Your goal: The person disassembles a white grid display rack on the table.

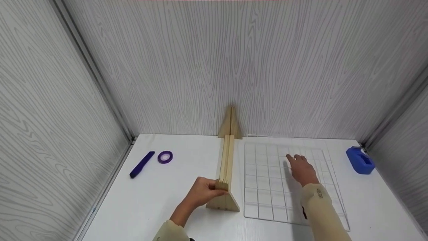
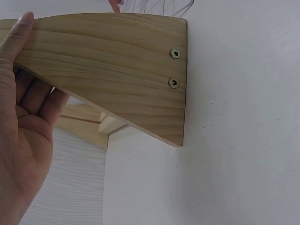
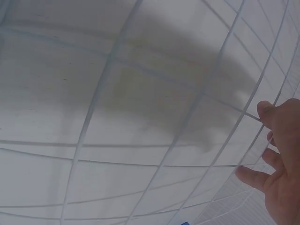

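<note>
While my left hand (image 1: pixel 202 192) curls its fingers round the wooden stand's (image 1: pixel 224 174) near end, my right hand (image 1: pixel 302 168) hovers flat, fingers spread, over the wire grid (image 1: pixel 267 201).

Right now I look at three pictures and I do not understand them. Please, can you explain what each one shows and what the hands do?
A person works with bare hands and wears three cameras. The wide picture comes from the head; the other two come from each wrist. On the white table stands a long wooden stand with triangular ends. The left hand grips its near end; the left wrist view shows that end close up. The right hand hovers open over, or lightly touches, a white wire grid lying flat; the right wrist view shows its wires. Also there: a purple pen-like object, a purple tape roll and a blue dispenser.
</note>
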`<state>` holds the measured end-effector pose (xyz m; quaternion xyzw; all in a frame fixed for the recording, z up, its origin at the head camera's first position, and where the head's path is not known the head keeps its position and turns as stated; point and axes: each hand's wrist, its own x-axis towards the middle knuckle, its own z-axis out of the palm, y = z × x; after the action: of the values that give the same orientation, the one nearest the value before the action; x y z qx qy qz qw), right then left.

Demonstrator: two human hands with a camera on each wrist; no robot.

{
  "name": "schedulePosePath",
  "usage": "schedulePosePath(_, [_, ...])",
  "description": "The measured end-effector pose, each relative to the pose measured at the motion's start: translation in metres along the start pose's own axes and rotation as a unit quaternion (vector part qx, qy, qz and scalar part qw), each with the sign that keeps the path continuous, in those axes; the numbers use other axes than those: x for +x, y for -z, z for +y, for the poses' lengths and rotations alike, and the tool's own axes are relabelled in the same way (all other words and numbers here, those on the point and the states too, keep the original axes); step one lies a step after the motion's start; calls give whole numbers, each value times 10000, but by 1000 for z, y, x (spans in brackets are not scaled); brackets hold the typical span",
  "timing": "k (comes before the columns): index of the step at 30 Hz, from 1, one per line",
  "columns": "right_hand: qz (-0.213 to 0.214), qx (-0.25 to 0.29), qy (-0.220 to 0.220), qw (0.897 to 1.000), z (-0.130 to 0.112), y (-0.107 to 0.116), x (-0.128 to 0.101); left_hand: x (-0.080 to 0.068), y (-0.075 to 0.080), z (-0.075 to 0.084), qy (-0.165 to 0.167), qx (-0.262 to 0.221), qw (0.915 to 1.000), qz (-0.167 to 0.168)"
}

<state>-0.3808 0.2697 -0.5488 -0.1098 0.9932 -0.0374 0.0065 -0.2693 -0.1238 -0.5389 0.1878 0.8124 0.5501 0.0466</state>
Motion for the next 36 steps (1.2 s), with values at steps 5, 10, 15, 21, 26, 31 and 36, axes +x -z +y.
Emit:
schedulePosePath(5, [-56,-6,15,10000,-2,-6,2,-1,1,2,-18,76,10000,40])
schedulePosePath(10, [-18,0,8,10000,-2,-11,4,-1,2,2,-90,96,9999,38])
schedulePosePath(15, [-76,183,5,9998,0,-18,3,-2,1,1,-127,114,9999,27])
schedulePosePath(21, [-227,249,-3,9994,5,-23,0,-1,0,0,-298,-7,9995,37])
schedulePosePath(26, [-128,186,90,9997,6,-24,1,-1,0,-1,-327,-68,9994,54])
schedulePosePath(31, [-154,285,107,9994,4,-22,0,-1,0,0,-307,-5,9995,25])
schedulePosePath(36, [-232,461,31,9987,0,-17,2,0,1,-1,-302,-15,9995,23])
